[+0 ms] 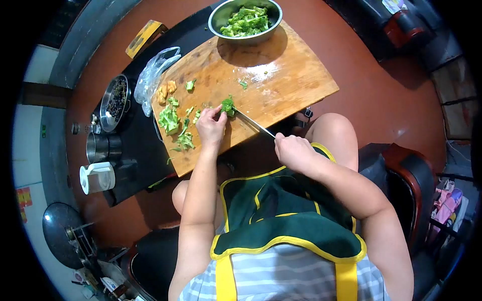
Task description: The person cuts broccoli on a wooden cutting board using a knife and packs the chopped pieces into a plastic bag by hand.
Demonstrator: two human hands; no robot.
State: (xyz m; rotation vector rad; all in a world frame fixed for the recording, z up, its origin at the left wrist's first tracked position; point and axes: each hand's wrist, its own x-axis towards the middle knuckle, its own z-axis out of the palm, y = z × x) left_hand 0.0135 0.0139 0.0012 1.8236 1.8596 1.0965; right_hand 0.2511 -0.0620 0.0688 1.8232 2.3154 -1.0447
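Note:
My left hand point(211, 125) pinches a small green broccoli floret point(228, 106) against the wooden cutting board point(296, 75). In my right hand point(295, 152) is the handle of a knife point(255, 123), its blade slanting up and left so that the tip end meets the floret. Broccoli stem pieces and trimmings point(169, 119) lie left of my left hand on the board. Near them sit some yellowish-orange pieces point(164, 91) that I cannot identify. At the board's far edge stands a metal bowl point(215, 27) holding cut broccoli.
A clear plastic bag point(150, 78) rests against the board's left side. Further left on the black table point(138, 150) are a metal dish of dark fruit point(116, 100), metal pots point(98, 147) and a white pitcher point(98, 178). A dark chair point(406, 175) stands at right.

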